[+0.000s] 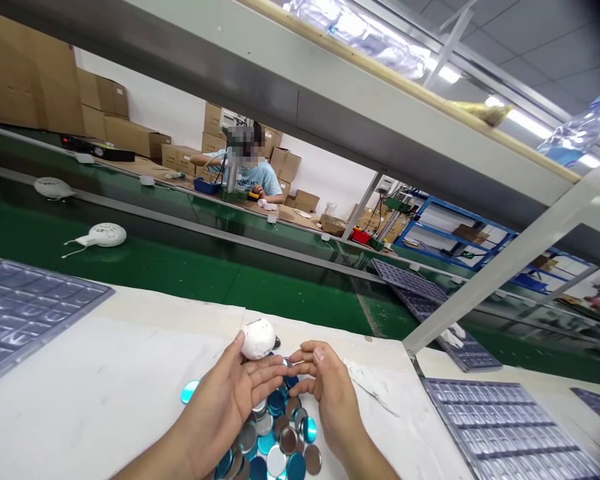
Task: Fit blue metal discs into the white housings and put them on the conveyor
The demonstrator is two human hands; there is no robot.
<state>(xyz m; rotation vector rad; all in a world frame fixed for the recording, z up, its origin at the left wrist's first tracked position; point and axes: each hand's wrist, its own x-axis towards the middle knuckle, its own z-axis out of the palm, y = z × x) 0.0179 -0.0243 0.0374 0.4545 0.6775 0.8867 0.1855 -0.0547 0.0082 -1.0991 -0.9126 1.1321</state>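
Note:
My left hand (pixel 235 393) is turned palm up, its fingers stretched toward the right. A white round plastic part (pixel 259 339) with small holes sits between its thumb and fingers. My right hand (pixel 327 387) is half curled with its fingers spread, the fingertips close to those of my left hand. A small silver disc (pixel 287 362) shows partly between the two hands; whether either hand grips it is unclear. Below and between my hands lies a pile of round metal discs (pixel 289 440), some silver, some with blue faces. One blue disc (pixel 189 391) lies apart, left of my left wrist.
Dark plastic trays with compartments stand at the left (pixel 35 307) and right (pixel 510 420). A green conveyor belt (pixel 195 270) runs behind the white worktable (pixel 105 373), carrying white corded parts (pixel 107 235). A slanted metal post (pixel 500 267) rises at the right. Across the belt sits a person (pixel 260 177).

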